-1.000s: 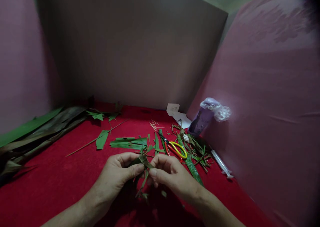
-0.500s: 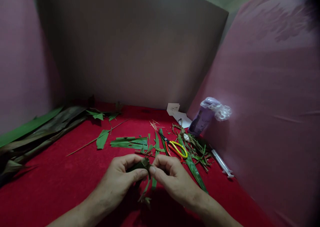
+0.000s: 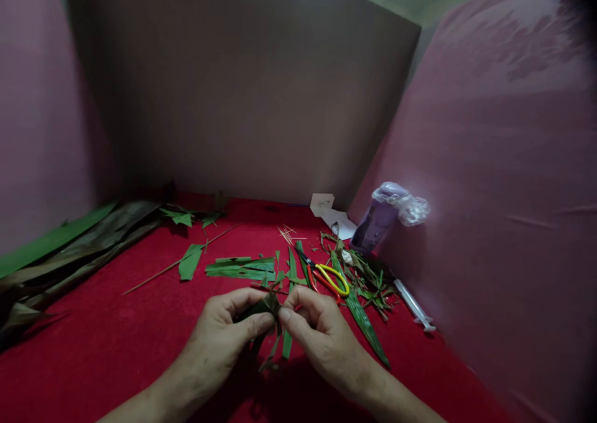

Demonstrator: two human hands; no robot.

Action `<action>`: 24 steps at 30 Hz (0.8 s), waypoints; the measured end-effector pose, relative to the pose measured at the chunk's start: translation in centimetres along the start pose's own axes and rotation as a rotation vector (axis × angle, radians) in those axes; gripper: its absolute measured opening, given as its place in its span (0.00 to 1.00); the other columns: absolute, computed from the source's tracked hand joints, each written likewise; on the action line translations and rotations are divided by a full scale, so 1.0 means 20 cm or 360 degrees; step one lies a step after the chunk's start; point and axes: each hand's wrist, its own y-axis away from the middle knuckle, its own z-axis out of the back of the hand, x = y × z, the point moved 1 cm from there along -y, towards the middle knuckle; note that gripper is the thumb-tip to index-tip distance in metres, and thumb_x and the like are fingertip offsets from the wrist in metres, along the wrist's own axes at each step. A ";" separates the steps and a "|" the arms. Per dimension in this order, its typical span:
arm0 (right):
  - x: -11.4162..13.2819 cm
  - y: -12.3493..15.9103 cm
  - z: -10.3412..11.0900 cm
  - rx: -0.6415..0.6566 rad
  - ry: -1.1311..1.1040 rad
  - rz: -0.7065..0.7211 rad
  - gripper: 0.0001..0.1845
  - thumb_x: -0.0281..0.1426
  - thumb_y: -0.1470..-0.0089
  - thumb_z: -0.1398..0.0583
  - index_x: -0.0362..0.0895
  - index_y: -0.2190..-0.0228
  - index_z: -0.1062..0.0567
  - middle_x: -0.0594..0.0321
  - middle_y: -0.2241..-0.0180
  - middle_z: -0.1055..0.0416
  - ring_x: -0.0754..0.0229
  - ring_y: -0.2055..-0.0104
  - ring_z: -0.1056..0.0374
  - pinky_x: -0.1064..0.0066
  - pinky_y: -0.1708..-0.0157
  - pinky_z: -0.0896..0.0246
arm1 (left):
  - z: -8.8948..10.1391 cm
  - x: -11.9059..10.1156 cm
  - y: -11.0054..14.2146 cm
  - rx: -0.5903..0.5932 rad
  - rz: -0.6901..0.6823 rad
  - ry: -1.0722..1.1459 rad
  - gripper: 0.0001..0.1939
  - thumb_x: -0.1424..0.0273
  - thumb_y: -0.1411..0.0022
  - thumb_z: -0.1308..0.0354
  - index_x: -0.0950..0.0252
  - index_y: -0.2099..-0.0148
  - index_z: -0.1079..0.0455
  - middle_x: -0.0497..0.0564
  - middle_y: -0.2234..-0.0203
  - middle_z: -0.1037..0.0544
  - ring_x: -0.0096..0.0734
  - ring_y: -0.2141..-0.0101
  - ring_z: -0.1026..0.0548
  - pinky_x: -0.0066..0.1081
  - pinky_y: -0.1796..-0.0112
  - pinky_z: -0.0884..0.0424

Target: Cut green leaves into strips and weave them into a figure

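Low in the middle of the view, my left hand (image 3: 233,325) pinches a dark green folded leaf bundle (image 3: 269,305) between thumb and fingers. My right hand (image 3: 313,325) is closed against the bundle's right edge, thumb and forefinger pinching it there. Thin brownish strips hang from the bundle below my fingertips. Just beyond my hands lie cut green leaf strips (image 3: 242,267). Scissors (image 3: 326,277) with one red and one yellow handle rest beyond my right hand, next to a long green leaf (image 3: 366,330). My fingers hide much of the bundle.
Long leaves (image 3: 84,242) lie at the left on the red cloth (image 3: 116,342). A thin stick (image 3: 158,275) crosses a leaf piece (image 3: 190,262). Toothpicks (image 3: 288,235), leaf scraps (image 3: 373,286), a syringe (image 3: 414,305), a white card (image 3: 321,203) and a plastic-topped purple cup (image 3: 373,227) stand or lie beyond.
Both hands stay almost in place around the leaf bundle. The strips hanging beneath it have shifted slightly. The camera view has moved a little.
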 end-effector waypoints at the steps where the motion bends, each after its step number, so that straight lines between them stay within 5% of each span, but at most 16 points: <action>1: 0.00 0.00 0.00 0.0002 -0.0005 -0.0003 0.11 0.33 0.44 0.46 0.44 0.77 0.39 0.75 0.84 0.51 0.69 0.82 0.56 0.75 0.82 0.61 | 0.00 0.00 0.00 0.0009 -0.0007 0.0000 0.05 0.71 0.53 0.35 0.66 0.71 0.23 0.46 0.78 0.23 0.25 0.76 0.31 0.24 0.72 0.36; 11: -0.01 0.01 0.01 -0.0037 0.0308 0.0294 0.12 0.32 0.42 0.47 0.43 0.77 0.36 0.71 0.81 0.46 0.68 0.79 0.51 0.74 0.78 0.54 | 0.01 0.00 0.01 0.0011 -0.0129 -0.0001 0.04 0.71 0.51 0.35 0.63 0.69 0.23 0.46 0.77 0.23 0.27 0.75 0.29 0.24 0.72 0.33; 19: 0.01 0.02 0.01 -0.0054 0.0334 0.0301 0.05 0.30 0.41 0.48 0.45 0.70 0.37 0.72 0.80 0.47 0.67 0.79 0.51 0.73 0.78 0.55 | 0.01 -0.01 0.03 -0.0110 -0.0561 -0.0260 0.06 0.76 0.48 0.38 0.59 0.70 0.22 0.45 0.77 0.27 0.27 0.73 0.30 0.22 0.71 0.32; 24: 0.01 0.04 0.00 -0.0103 0.0328 0.0408 0.06 0.29 0.42 0.46 0.44 0.71 0.34 0.74 0.83 0.51 0.68 0.82 0.54 0.73 0.81 0.58 | 0.01 0.01 0.03 -0.0113 -0.0469 -0.0099 0.13 0.77 0.50 0.36 0.53 0.65 0.22 0.44 0.72 0.22 0.29 0.67 0.26 0.23 0.65 0.29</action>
